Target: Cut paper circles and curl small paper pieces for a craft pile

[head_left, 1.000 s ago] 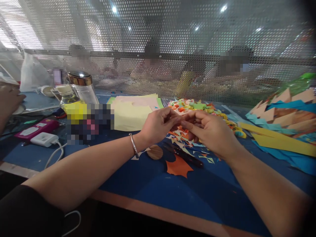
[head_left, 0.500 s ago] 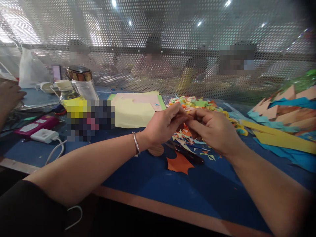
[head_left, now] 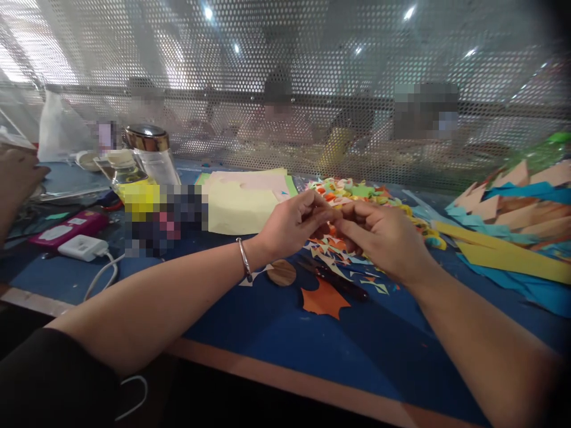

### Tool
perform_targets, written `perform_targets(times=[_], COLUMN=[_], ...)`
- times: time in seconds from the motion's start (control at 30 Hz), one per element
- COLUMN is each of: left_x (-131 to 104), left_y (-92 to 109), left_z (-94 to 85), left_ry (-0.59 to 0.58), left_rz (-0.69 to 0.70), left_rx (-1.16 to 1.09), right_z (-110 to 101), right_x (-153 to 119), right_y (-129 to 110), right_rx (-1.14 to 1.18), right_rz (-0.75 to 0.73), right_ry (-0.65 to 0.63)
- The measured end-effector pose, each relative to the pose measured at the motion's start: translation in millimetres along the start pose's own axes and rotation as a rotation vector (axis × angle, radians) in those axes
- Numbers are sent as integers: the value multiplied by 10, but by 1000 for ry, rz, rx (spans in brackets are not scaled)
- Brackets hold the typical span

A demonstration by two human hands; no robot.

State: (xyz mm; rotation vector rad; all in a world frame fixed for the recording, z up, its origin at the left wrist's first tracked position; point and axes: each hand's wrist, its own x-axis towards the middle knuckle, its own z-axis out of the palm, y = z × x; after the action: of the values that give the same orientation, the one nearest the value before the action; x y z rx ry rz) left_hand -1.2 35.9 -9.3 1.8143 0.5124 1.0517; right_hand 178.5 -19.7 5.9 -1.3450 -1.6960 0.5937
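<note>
My left hand (head_left: 292,224) and my right hand (head_left: 381,238) meet at the fingertips over a heap of coloured paper scraps (head_left: 352,189). Both are closed in a pinch. Whatever lies between the fingers is hidden or too small to name. Below them rests a spiky cut piece of orange paper (head_left: 323,300), partly under a tool with a dark handle (head_left: 345,283); its kind is unclear. A round wooden disc (head_left: 282,273) lies beside the left wrist. Left of the scraps sits a stack of pale paper sheets (head_left: 238,208).
At left stand a lidded clear bottle (head_left: 158,166), a magenta power strip (head_left: 66,230) and a white charger (head_left: 82,246). Another person's hand (head_left: 18,175) is at the far left. Folded paper pieces (head_left: 513,205) fill the right. A perforated metal screen (head_left: 312,53) borders the back.
My view has tilted slightly, so the scene sits a little lower. My hands stay together at the fingertips, with small finger movements. More of the wooden disc shows.
</note>
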Motion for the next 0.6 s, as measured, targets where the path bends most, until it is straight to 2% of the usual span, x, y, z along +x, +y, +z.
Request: perform_targets(times=[0.17, 0.43, 0.6], left_x=[-8, 2, 20], left_y=[-6, 99, 127], left_z=[-2, -54, -87], left_ry=[-29, -15, -26], left_rz=[-110, -69, -116], left_rx=[97, 423, 448], right_z=[0, 3, 22], right_x=[1, 4, -11], right_y=[0, 13, 6], right_rx=[-145, -244, -259], right_rz=[-63, -98, -91], right_ry=[42, 28, 21])
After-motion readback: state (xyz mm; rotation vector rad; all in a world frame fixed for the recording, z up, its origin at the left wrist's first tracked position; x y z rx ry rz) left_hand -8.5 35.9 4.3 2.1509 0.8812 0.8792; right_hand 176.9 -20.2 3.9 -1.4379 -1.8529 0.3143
